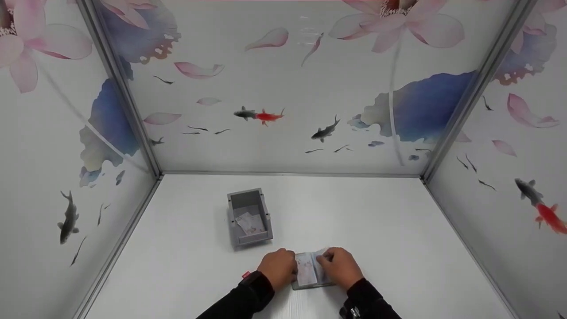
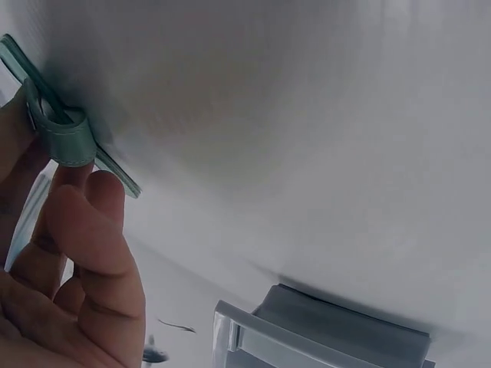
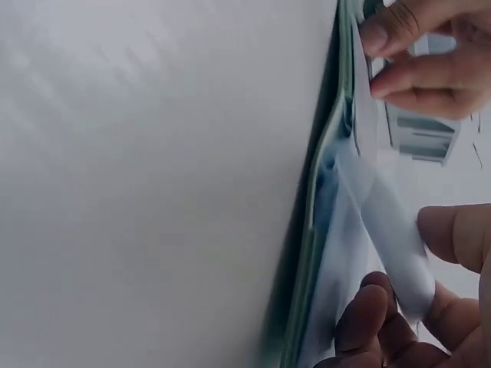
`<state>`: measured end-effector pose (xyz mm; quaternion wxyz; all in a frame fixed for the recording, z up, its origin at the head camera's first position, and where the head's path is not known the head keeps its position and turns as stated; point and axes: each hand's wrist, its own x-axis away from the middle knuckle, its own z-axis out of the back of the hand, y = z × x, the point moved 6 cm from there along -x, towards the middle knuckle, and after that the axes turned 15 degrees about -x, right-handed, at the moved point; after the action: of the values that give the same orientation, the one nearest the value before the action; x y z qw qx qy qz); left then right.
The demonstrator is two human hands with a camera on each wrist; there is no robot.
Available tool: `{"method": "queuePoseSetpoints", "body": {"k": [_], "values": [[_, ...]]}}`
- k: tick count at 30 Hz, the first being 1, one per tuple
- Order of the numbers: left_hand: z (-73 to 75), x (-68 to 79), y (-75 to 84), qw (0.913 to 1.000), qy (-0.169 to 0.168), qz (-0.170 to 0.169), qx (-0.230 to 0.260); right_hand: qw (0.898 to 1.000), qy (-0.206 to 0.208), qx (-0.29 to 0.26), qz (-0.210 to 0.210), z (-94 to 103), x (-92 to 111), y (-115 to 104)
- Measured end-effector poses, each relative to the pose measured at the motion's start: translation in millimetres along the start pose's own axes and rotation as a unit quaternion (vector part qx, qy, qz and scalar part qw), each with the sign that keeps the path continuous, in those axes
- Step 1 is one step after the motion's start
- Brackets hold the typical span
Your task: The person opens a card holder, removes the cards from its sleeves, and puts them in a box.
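A small notebook point(image 1: 306, 269) with a green cover lies spread on the white table, its pale printed pages facing up. At its left side my left hand point(image 1: 278, 269) grips the edge; in the left wrist view, a green loop point(image 2: 70, 142) on the cover sits by the fingers point(image 2: 92, 230). My right hand point(image 1: 342, 267) pinches a page point(image 3: 391, 238) on the right half, lifted and curling away from the cover point(image 3: 311, 222) in the right wrist view. The left hand point(image 3: 430, 61) shows there too, thumb and fingers at the notebook's far end.
Beyond the left hand stands a grey open bin point(image 1: 250, 238) with some printed paper pieces point(image 1: 250, 223) inside. Printed panels with lotus and fish pictures enclose the white table point(image 1: 354, 212) at the back and both sides.
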<state>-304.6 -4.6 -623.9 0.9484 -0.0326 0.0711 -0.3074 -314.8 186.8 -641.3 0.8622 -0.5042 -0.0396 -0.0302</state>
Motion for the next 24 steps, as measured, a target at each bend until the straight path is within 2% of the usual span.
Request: {"method": "queuePoseSetpoints", "body": {"k": [4, 11, 15, 24], "values": [[-1.5, 0.0, 1.3, 1.0000, -0.005, 0.006, -0.001, 1.000, 0.006, -0.012, -0.010, 7.2, -1.1, 5.4], [-2.2, -1.7, 2.1, 0.9999, -0.003, 0.012, -0.009, 0.999, 0.015, 0.026, 0.027, 13.1, -2.8, 6.9], [-4.7, -2.7, 2.0, 0.9999, -0.001, 0.012, -0.011, 0.999, 0.022, 0.037, 0.029, 13.4, -4.1, 9.0], [3.7, 0.9, 4.6, 0.9994, 0.020, 0.014, -0.023, 0.996, 0.039, 0.074, 0.043, 16.0, 0.6, 2.9]]}}
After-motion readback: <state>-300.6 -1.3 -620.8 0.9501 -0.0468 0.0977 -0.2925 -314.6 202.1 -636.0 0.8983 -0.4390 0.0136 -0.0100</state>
